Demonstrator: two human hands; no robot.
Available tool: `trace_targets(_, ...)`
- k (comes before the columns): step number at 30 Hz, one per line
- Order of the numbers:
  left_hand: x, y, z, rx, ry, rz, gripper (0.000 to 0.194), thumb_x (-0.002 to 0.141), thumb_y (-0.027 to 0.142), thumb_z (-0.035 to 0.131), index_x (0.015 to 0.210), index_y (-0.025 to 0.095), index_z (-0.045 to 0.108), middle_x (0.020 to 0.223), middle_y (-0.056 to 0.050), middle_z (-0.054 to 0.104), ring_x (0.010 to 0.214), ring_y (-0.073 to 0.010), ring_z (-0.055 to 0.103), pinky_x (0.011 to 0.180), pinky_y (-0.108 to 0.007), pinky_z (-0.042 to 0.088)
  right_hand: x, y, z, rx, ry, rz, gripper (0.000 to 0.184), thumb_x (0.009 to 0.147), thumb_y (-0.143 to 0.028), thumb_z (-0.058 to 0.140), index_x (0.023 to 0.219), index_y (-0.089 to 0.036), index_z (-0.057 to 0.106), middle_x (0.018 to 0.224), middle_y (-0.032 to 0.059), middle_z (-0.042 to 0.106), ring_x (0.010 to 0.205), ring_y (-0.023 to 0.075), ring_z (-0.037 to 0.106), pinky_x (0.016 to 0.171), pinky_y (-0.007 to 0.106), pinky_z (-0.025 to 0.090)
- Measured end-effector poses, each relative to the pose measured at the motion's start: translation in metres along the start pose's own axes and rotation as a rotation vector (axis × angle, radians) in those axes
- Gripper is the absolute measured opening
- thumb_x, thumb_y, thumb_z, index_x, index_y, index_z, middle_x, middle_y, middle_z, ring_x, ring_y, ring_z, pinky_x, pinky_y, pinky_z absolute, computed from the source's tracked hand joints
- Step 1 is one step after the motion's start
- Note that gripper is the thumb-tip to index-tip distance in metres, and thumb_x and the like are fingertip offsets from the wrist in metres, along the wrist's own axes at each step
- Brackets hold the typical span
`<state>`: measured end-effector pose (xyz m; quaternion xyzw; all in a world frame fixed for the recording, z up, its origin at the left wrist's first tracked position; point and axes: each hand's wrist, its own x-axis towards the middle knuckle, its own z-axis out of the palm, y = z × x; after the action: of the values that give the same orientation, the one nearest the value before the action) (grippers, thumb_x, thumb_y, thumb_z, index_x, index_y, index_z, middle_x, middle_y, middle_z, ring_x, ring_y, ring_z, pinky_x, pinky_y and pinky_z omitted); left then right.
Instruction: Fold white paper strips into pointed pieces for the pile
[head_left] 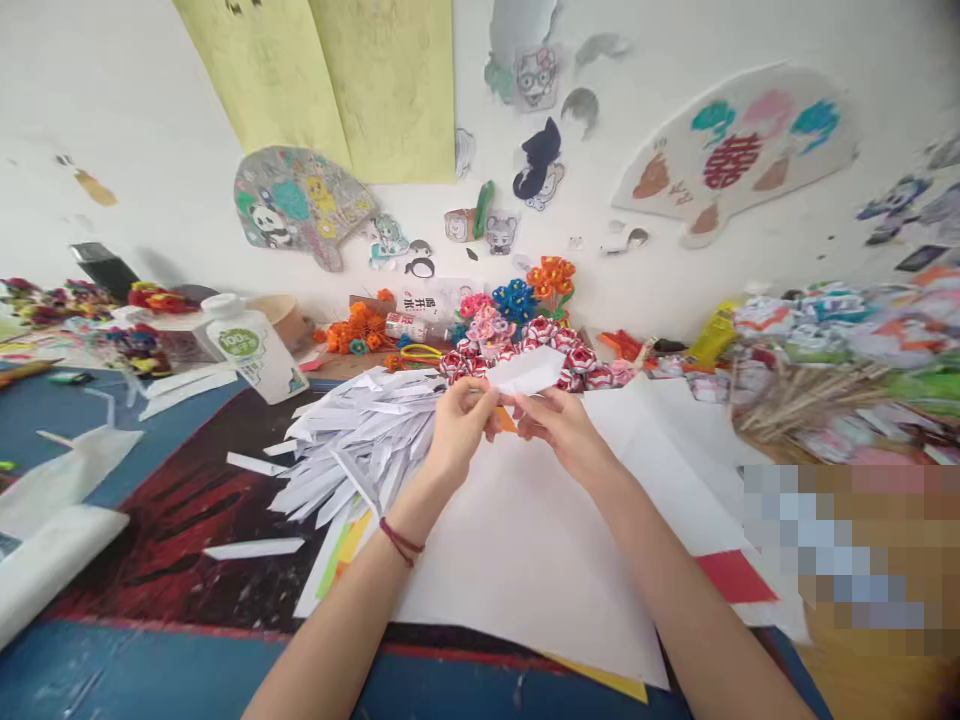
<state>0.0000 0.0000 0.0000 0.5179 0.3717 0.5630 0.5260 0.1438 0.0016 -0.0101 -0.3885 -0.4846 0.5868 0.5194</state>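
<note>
Between my two hands I hold a small folded piece of white paper (529,372), raised over the far edge of a large white sheet (540,550). My left hand (463,420) pinches its left lower edge, with a dark red cord on the wrist. My right hand (553,425) pinches the same paper from the right, fingers close to the left ones. Left of my hands lies a big heap of folded white paper strips (352,430). A single folded strip (255,549) rests apart on the dark red and black mat (172,520).
A white bottle (255,350) stands behind the heap. Along the wall are orange flowers (358,328), blue flowers (515,303) and red-and-white paper balls (577,355). A bundle of thin sticks (810,395) lies at right, a white paper roll (60,560) at left.
</note>
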Motion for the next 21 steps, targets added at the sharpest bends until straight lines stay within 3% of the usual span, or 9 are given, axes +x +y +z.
trace_targets(5,-0.001,-0.01,0.004,0.234,-0.047,-0.042,0.011,0.076,0.024,0.059,0.072,0.015,0.055,0.061,0.001,0.06,0.044,-0.005,0.045,0.043,-0.017,0.032,0.004,0.006,-0.009,-0.03,0.113,-0.115,0.027,0.069,-0.038,0.075,0.073,-0.014,0.066,0.061,0.0009,0.062,0.053,0.0098,0.054,0.053,0.023,0.042)
trace_targets(9,-0.002,-0.013,0.004,0.445,-0.148,0.016,0.009,0.08,0.02,0.053,0.079,0.015,0.059,0.068,-0.001,0.064,0.055,-0.0096,0.055,0.052,-0.02,0.038,0.004,0.006,-0.011,-0.11,0.081,-0.106,0.031,0.072,-0.044,0.071,0.068,-0.014,0.063,0.058,0.0009,0.06,0.052,0.0109,0.055,0.052,0.024,0.042)
trace_targets(12,-0.004,-0.01,0.0,0.814,-0.084,0.196,0.017,0.083,0.03,0.056,0.094,0.017,0.058,0.078,-0.002,0.066,0.065,-0.0141,0.059,0.057,-0.023,0.039,0.005,0.004,-0.014,-0.202,0.136,-0.119,0.036,0.069,-0.049,0.072,0.062,-0.015,0.061,0.054,0.0008,0.059,0.048,0.0109,0.053,0.048,0.024,0.04)
trace_targets(14,-0.006,-0.006,-0.005,1.041,-0.065,0.37,0.038,0.082,0.034,0.06,0.115,0.019,0.048,0.095,-0.004,0.066,0.076,-0.0168,0.062,0.06,-0.025,0.04,0.006,0.003,-0.018,-0.232,0.187,-0.109,0.038,0.066,-0.05,0.074,0.06,-0.015,0.06,0.052,0.0007,0.058,0.045,0.0106,0.051,0.046,0.024,0.038)
trace_targets(16,-0.007,0.0,-0.008,1.267,-0.164,0.599,0.044,0.085,0.027,0.058,0.125,0.02,0.04,0.106,-0.007,0.062,0.089,-0.0184,0.061,0.065,-0.026,0.041,0.007,0.002,-0.022,-0.236,0.205,-0.08,0.039,0.061,-0.05,0.076,0.058,-0.015,0.06,0.051,0.0007,0.057,0.044,0.0107,0.05,0.044,0.024,0.037)
trace_targets(19,-0.009,0.006,-0.012,1.566,-0.281,0.892,0.023,0.092,0.013,0.042,0.112,0.021,0.05,0.091,-0.004,0.062,0.079,-0.0156,0.058,0.064,-0.027,0.037,0.008,0.002,-0.026,-0.246,0.188,-0.059,0.038,0.06,-0.048,0.078,0.055,-0.015,0.059,0.049,0.0004,0.056,0.044,0.0105,0.049,0.043,0.024,0.036)
trace_targets(21,-0.009,0.008,-0.014,1.628,-0.299,1.008,0.022,0.093,0.01,0.036,0.098,0.019,0.056,0.08,-0.002,0.059,0.071,-0.0141,0.054,0.06,-0.028,0.034,0.007,0.001,-0.027,-0.26,0.18,-0.054,0.037,0.062,-0.047,0.077,0.053,-0.015,0.058,0.048,0.0001,0.055,0.044,0.0103,0.049,0.043,0.023,0.036)
